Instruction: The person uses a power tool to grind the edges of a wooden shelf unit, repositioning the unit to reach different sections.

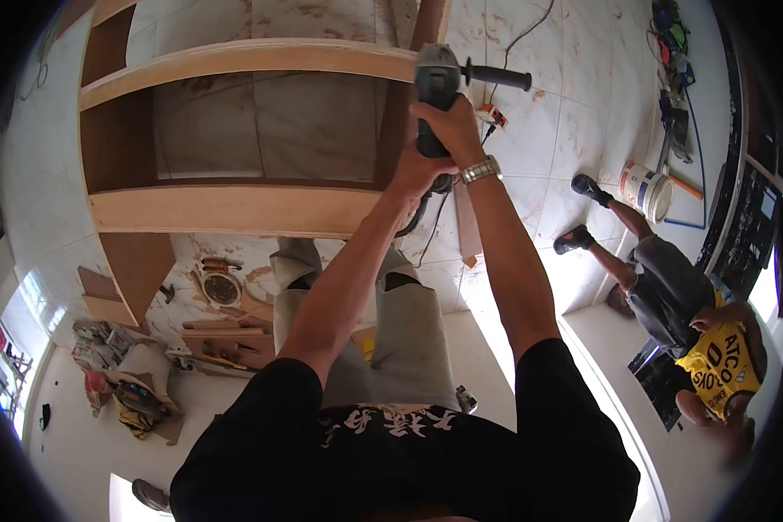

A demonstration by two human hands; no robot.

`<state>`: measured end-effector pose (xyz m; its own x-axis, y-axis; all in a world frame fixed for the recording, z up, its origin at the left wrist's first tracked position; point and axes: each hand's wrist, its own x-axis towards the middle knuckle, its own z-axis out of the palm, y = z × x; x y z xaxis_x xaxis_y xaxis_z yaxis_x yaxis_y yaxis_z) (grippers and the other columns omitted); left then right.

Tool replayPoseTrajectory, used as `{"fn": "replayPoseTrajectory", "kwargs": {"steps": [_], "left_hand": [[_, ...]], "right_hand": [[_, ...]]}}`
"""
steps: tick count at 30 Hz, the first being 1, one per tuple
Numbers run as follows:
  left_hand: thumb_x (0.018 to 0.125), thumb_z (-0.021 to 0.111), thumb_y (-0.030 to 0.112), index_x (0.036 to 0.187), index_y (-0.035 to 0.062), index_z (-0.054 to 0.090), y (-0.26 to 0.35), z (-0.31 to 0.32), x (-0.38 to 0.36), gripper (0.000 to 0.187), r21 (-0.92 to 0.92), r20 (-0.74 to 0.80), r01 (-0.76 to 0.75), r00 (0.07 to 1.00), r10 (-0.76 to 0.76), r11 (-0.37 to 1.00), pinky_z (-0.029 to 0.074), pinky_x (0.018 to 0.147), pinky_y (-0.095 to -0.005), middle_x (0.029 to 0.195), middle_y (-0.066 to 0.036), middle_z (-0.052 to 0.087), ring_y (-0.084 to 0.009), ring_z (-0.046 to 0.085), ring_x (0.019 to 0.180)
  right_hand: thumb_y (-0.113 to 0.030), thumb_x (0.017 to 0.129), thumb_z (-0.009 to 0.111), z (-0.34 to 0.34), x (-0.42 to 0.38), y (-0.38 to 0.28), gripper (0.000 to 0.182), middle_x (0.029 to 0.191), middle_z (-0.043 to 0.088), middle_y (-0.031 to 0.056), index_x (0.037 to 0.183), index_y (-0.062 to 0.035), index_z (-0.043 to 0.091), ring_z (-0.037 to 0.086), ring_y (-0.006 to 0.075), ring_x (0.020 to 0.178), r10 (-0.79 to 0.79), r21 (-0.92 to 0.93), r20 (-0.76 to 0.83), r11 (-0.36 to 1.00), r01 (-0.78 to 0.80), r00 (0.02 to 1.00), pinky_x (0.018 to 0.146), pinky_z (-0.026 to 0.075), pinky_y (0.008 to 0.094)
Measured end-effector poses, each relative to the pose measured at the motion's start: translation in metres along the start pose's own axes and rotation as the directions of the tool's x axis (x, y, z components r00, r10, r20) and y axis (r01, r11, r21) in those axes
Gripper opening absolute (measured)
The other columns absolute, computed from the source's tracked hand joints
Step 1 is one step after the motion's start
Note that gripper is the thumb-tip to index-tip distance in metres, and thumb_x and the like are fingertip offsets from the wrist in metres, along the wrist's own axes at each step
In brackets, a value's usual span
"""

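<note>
Both hands are wrapped round the dark body of an angle grinder (438, 76), held out in front of me. My left hand (419, 174) grips its rear part, close to the cord end. Further forward, my right hand (452, 129) closes round the body, with a metal watch on that wrist. A black side handle (501, 77) sticks out to the right with no hand on it. The grinder head overlaps the right end of a wooden frame (235, 209) with several crosswise boards. Whatever disc it carries is hidden beneath the head.
A power cord (435, 228) hangs near my legs. On the dusty tiles lie a round-based tool (222, 285) and wood offcuts (226, 346). Bags (139, 391) are heaped at left. At right, a person in a yellow jersey (720, 357) is near a white bucket (648, 191).
</note>
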<state>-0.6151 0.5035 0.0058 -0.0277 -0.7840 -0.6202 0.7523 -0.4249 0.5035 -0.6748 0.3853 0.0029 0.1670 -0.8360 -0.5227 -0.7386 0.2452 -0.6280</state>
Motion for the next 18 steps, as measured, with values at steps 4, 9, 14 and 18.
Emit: {"fn": "replayPoseTrajectory", "kwargs": {"steps": [4, 9, 14, 18], "left_hand": [[0.071, 0.083, 0.004, 0.104, 0.0002, 0.067, -0.007, 0.010, 0.008, 0.036, 0.049, -0.011, 0.006, 1.000, -0.005, 0.999, 0.056, 0.067, -0.0321, 0.089, -0.007, 0.072, -0.0151, 0.069, 0.074], [0.071, 0.082, 0.003, 0.101, 0.0015, 0.068, 0.010, -0.013, 0.003, 0.033, 0.030, -0.077, -0.030, 0.997, 0.032, 0.999, 0.055, 0.063, -0.0311, 0.084, -0.006, 0.072, -0.0148, 0.068, 0.071], [0.076, 0.080, 0.011, 0.098, 0.0020, 0.068, 0.077, -0.054, -0.021, 0.027, 0.008, -0.148, -0.055, 0.987, 0.055, 0.998, 0.054, 0.060, -0.0309, 0.082, -0.007, 0.070, -0.0154, 0.068, 0.068], [0.078, 0.078, 0.016, 0.096, 0.0025, 0.069, 0.113, -0.079, -0.024, 0.025, -0.053, -0.173, -0.052, 0.984, 0.042, 0.997, 0.055, 0.061, -0.0311, 0.081, -0.008, 0.070, -0.0169, 0.068, 0.067]], "right_hand": [[-0.036, 0.073, 0.088, -0.019, -0.002, -0.004, 0.057, 0.088, 0.074, 0.0148, 0.106, 0.0066, 0.068, 0.072, 0.0208, 0.077, -0.027, -0.024, 0.076, 0.999, 0.029, 0.997, 0.069, 0.057, 0.0349], [-0.034, 0.075, 0.088, 0.018, 0.007, -0.012, 0.051, 0.086, 0.073, 0.0120, 0.102, 0.0047, 0.070, 0.070, 0.0179, 0.075, -0.074, 0.039, 0.014, 0.997, 0.073, 0.997, 0.068, 0.056, 0.0336], [-0.035, 0.076, 0.086, 0.073, 0.019, -0.076, 0.043, 0.082, 0.073, 0.0103, 0.094, 0.0033, 0.074, 0.069, 0.0166, 0.073, -0.204, 0.113, 0.244, 0.977, 0.181, 0.948, 0.064, 0.053, 0.0354], [-0.045, 0.064, 0.088, 0.109, 0.037, -0.127, 0.070, 0.099, 0.074, 0.0309, 0.097, 0.0147, 0.072, 0.076, 0.0377, 0.091, -0.105, 0.009, 0.353, 0.994, 0.110, 0.930, 0.079, 0.059, 0.0418]]}}
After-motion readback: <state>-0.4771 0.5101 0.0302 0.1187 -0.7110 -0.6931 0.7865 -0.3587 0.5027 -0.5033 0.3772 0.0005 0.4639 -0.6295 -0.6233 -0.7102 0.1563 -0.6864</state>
